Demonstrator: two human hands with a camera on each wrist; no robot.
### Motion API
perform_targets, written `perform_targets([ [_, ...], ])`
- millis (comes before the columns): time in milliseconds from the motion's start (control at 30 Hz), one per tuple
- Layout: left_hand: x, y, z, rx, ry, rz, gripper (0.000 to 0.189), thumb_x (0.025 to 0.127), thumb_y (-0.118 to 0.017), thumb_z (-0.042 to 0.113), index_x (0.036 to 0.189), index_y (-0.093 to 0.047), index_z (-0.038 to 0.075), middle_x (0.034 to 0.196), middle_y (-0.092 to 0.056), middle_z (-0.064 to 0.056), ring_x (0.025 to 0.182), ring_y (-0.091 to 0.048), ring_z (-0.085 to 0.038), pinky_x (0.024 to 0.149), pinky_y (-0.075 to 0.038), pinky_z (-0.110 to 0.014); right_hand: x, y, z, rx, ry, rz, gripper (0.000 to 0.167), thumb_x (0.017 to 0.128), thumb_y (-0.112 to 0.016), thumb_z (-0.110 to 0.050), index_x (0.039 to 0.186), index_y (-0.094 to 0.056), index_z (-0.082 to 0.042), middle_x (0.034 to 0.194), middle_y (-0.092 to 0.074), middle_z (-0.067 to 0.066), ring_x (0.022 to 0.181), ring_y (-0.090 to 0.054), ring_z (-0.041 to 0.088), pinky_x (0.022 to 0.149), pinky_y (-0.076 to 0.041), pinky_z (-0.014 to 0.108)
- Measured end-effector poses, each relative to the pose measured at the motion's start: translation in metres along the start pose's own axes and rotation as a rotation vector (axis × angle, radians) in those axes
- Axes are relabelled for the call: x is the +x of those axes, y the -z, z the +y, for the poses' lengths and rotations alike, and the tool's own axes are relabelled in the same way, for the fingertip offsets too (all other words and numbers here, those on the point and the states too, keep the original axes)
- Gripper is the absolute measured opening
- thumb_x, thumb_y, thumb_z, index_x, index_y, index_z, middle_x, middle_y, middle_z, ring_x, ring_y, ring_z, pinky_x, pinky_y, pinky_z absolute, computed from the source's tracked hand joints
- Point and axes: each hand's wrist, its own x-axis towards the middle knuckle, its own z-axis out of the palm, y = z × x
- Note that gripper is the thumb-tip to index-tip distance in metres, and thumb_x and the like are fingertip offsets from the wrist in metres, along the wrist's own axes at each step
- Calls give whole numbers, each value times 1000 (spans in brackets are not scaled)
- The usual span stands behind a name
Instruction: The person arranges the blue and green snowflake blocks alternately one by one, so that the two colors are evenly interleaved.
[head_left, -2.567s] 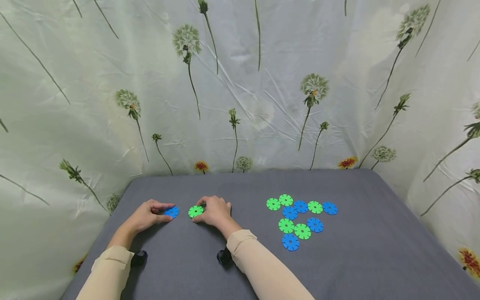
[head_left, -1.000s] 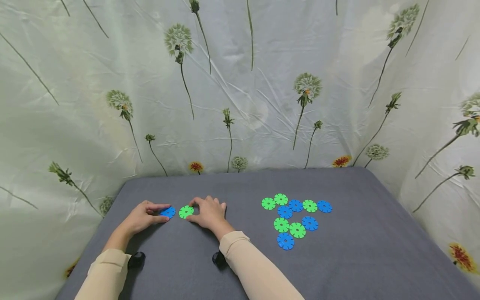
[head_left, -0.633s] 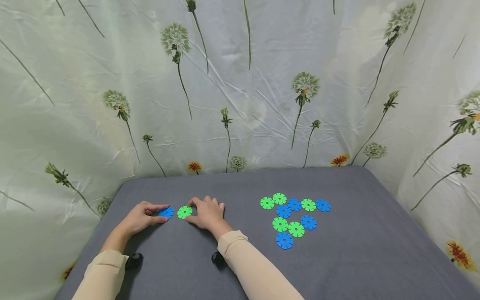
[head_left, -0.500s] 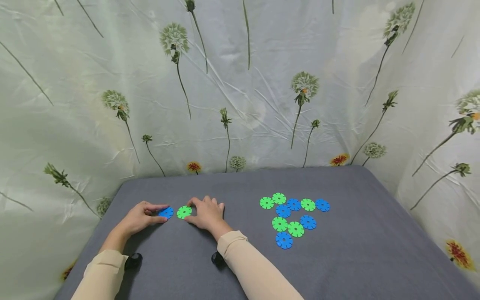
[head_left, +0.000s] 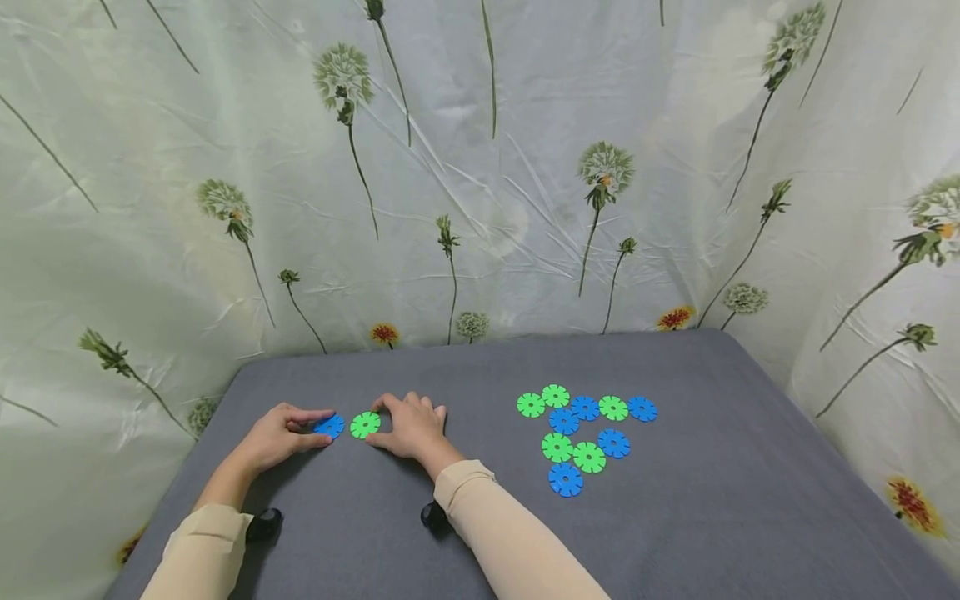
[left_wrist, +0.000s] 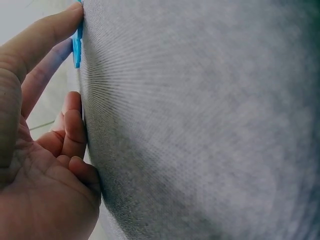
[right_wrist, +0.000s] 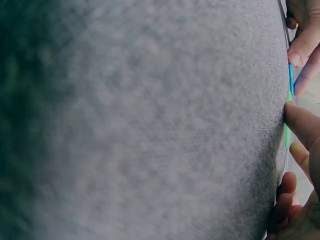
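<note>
Grey table (head_left: 712,500), both hands (head_left: 276,437) (head_left: 414,427) in pinches on discs (head_left: 331,427) (head_left: 365,425)

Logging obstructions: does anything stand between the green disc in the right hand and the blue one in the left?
Nothing visible: only a narrow gap separates the green disc from the blue disc; right hand and left hand grip the outer sides.

No readable text, no legible labels or brands, no numbers, no signs

Pale curtain (head_left: 480,183) w/ dandelion print (head_left: 606,169) & orange flwrs (head_left: 676,317) hangs behind gray cloth-covered tbl (head_left: 720,492).
</note>
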Motion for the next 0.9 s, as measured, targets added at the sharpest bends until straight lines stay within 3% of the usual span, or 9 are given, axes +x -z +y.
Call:
perform_targets([
  [200, 2, 0, 0, -33, -8, -12, 62, 90, -89, 36, 142, -71, 8, 120, -58, -19, 96, -52, -24, 72, -47, -31, 1, 1, 5, 64, 14, -5, 49, 94, -81, -53, 139, -65, -40, 128, -65, -4, 94, -51, 16, 83, -32, 37],
  [400, 8, 0, 2, 8, -56, -22, 63, 88, -90, 36, 142, -72, 7, 103, -57, -11, 86, -46, -18, 71, -38, -30, 5, 8, 17, 159, 57, -70, 51, 96, -80, -49, 142, -63, -34, 105, -63, -6, 91, -52, 14, 82, -30, 37],
  [533, 10, -3, 10, 81, -100, -2, 62, 86, -91, 39, 138, -74, 9, 105, -62, -11, 91, -52, -20, 77, -42, -35, 7, 17, 26, 259, 93, -132, 47, 98, -79, -41, 140, -64, -27, 93, -57, -8, 85, -50, 11, 82, -31, 35],
  [667, 9, -6, 21, 133, -131, 25, 61, 84, -92, 42, 134, -76, 10, 121, -67, -17, 105, -61, -26, 87, -52, -48, 6, 30, 36, 362, 145, -211, 39, 100, -78, -31, 135, -66, -17, 89, -62, -6, 71, -54, 9, 73, -43, 26],
  [767, 8, -8, 28, 137, -155, 27, 58, 83, -93, 41, 130, -78, 11, 120, -69, -15, 106, -63, -27, 89, -53, -50, 4, 44, 46, 382, 209, -270, 35, 101, -77, -25, 132, -68, -11, 87, -67, -2, 62, -54, 9, 62, -46, 22],
  [900, 11, -11, 35, 144, -195, 27, 55, 81, -95, 40, 127, -80, 14, 119, -72, -10, 108, -65, -26, 91, -53, -49, 1, 66, 63, 313, 273, -320, 33, 102, -76, -23, 131, -70, -9, 87, -69, -1, 63, -54, 7, 63, -45, 21],
])
